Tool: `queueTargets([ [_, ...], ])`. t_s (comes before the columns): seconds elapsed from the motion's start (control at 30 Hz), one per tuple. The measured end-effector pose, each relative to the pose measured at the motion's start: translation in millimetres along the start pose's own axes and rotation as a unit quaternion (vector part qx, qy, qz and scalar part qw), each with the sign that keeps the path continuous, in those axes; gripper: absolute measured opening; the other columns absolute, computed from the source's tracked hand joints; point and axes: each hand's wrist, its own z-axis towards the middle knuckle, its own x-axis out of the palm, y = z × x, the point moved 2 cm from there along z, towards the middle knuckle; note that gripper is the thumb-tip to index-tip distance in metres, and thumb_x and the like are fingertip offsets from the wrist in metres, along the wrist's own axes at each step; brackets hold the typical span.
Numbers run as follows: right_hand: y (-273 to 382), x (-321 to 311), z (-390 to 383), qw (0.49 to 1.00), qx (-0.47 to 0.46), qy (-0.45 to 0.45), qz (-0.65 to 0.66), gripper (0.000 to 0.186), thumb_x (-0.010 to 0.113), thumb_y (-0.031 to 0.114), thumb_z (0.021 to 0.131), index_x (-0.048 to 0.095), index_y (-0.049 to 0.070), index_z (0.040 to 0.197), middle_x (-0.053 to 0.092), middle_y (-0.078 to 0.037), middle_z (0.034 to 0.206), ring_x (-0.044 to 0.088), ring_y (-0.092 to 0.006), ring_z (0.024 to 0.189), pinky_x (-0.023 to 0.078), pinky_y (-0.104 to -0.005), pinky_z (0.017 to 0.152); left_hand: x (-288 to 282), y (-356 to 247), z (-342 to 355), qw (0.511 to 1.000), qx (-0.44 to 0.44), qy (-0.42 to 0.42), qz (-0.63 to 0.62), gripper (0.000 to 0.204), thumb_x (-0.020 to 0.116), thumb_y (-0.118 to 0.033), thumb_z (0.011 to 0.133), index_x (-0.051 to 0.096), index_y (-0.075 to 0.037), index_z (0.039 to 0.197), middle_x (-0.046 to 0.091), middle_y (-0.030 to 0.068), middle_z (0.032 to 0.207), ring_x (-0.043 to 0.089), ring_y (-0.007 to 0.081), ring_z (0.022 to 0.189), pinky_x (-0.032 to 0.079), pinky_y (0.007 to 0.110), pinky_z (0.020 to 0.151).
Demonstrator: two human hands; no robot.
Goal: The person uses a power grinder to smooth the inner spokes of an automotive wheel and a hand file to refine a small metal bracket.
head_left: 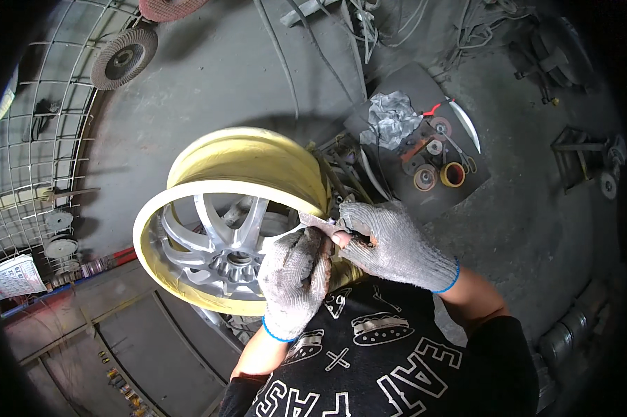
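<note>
From the head camera, we look down on one alloy wheel (223, 222) lying on its side in front of us, its face turned toward the lower left. Its barrel and outer lip are covered in pale yellow, while the spokes and hub are bare silvery metal. We count about ten slim spokes running in pairs to the hub, though our gloves hide some of them.

Both our hands wear grey knitted gloves, grimy at the fingers, each with a blue cuff. Our left hand (294, 278) rests against the near rim of the wheel, fingers curled closed around the lower end of a small strip of worn sandpaper (319, 224). Our right hand (390, 243) sits just beside it at the rim's right edge, its fingertips pinched on the same strip, so the two gloves touch.

On the dusty grey floor beyond the wheel lies a dark mat (424, 139) carrying one crumpled grey rag (391, 118), two rolls of tape (438, 175) side by side, one curved blade (465, 124) and a few small discs. At the upper left, a wire rack (42, 139) holds two large abrasive flap discs (123, 57) at its top and two smaller discs lower down.
</note>
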Motion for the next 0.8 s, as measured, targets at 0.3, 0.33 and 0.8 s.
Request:
queueTargets([
  [0.3,-1,-1,0,0.999,0.020,0.030,0.004,0.031,0.070,0.027,0.096,0.054,0.003,0.085,0.050,-0.016,0.070,0.053,-0.0370,0.060,0.042,-0.0444,0.056,-1,0,1,1.000,-0.001,-0.004,-0.014,0.026,0.081,-0.004,0.081,0.074,0.001,0.106,0.071,0.0184,0.097,0.071,0.0336,0.085,0.056,0.039,0.077],
  [0.33,0,-3,0,0.999,0.023,0.038,0.007,0.031,0.070,0.028,0.096,0.054,0.003,0.085,0.050,-0.016,0.070,0.053,-0.0370,0.061,0.042,-0.0442,0.057,-1,1,1,1.000,-0.001,-0.006,-0.018,0.026,0.081,-0.004,0.081,0.074,0.001,0.105,0.071,0.0184,0.097,0.071,0.0336,0.085,0.056,0.039,0.077],
  [0.8,1,-8,11,0.996,0.021,0.086,0.022,0.027,0.068,0.026,0.098,0.057,0.002,0.089,0.054,-0.015,0.071,0.056,-0.0349,0.064,0.045,-0.0411,0.061,-3,-2,3,0.999,0.016,-0.015,-0.029,0.021,0.080,0.003,0.081,0.072,0.002,0.101,0.072,0.0175,0.092,0.071,0.0327,0.080,0.056,0.038,0.074],
])
